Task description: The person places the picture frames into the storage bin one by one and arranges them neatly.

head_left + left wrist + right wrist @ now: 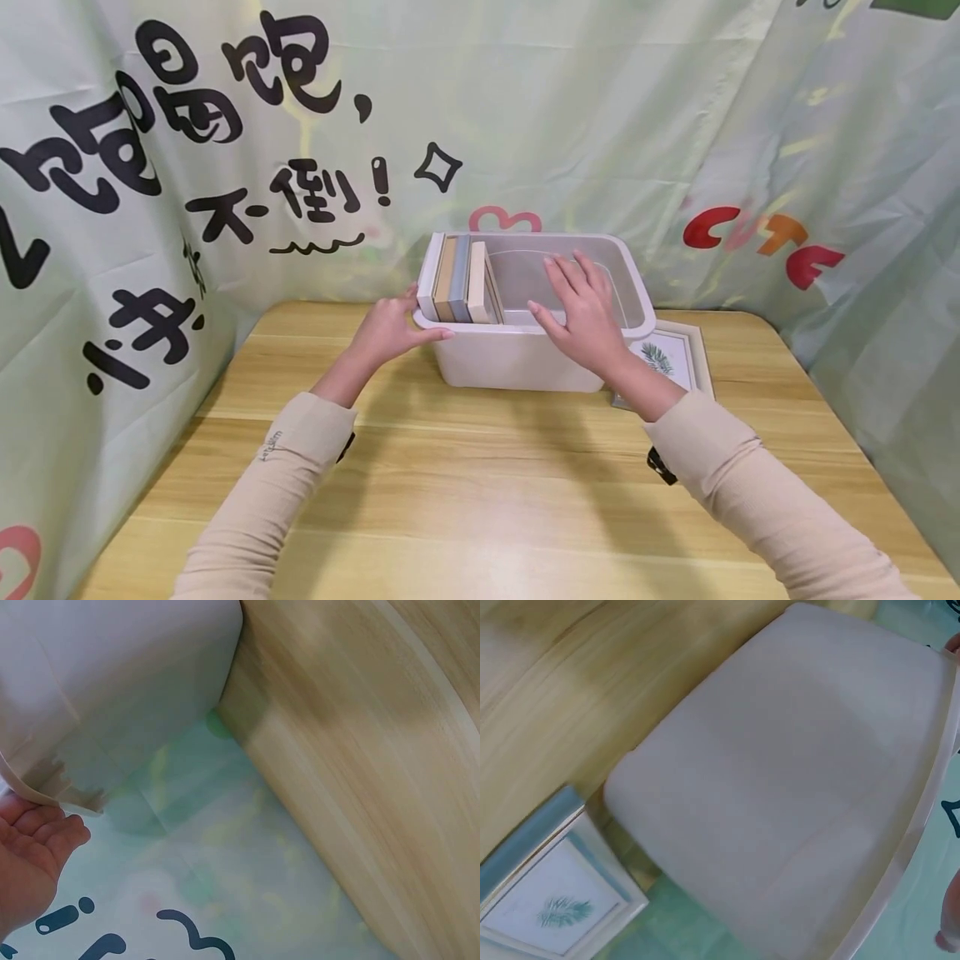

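A light grey plastic storage bin [517,358] stands on the table, several picture frames [457,283] upright side by side at its left end. Their edges are white, tan, blue-grey and pale wood. My left hand [386,329] holds the bin's left front corner, thumb along the rim. In the left wrist view, the fingers [64,832] curl up under the rim. My right hand [581,312] hovers over the front rim toward the bin's right half, fingers spread and holding nothing. Only a fingertip [949,930] of it shows in the right wrist view.
Right of the bin lie stacked picture frames, the top one a framed leaf print [667,354], partly hidden by my right forearm. The wooden table [480,483] stretches in front of the bin. A printed cloth backdrop [570,117] hangs behind and at both sides.
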### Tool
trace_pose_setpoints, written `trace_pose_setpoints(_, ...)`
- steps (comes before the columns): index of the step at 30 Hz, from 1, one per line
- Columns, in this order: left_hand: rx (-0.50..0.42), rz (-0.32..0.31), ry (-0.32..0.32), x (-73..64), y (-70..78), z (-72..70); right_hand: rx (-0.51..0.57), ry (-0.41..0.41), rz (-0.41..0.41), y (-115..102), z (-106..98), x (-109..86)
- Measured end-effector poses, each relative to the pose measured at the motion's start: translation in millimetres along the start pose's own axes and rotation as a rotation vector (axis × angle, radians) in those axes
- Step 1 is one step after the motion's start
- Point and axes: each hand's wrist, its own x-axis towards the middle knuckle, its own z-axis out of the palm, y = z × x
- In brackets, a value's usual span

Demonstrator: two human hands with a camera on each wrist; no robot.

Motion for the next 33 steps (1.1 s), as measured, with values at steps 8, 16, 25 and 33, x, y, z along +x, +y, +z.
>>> trace_pose_setpoints(8,0.001,0.014,0.000,0.1,-1.1,0.2,-0.053,-0.238,0.085,15,-20,-17.5)
trace_pose_setpoints(16,-0.013,0.005,-0.007,-1.3,-4.2,-1.4,-0.083,-0.316,0.098,28,-32,-42.1)
trace_pose_setpoints(25,-0.010,0.017,0.000,-0.3,-3.5,-0.7,-0.087,-0.286,0.067,40,-42,-64.6)
trace_pose_setpoints(33,-0.020,0.028,0.007,-0.9,-0.7,-0.4,-0.081,-0.188,-0.002,50,-49,-89.3)
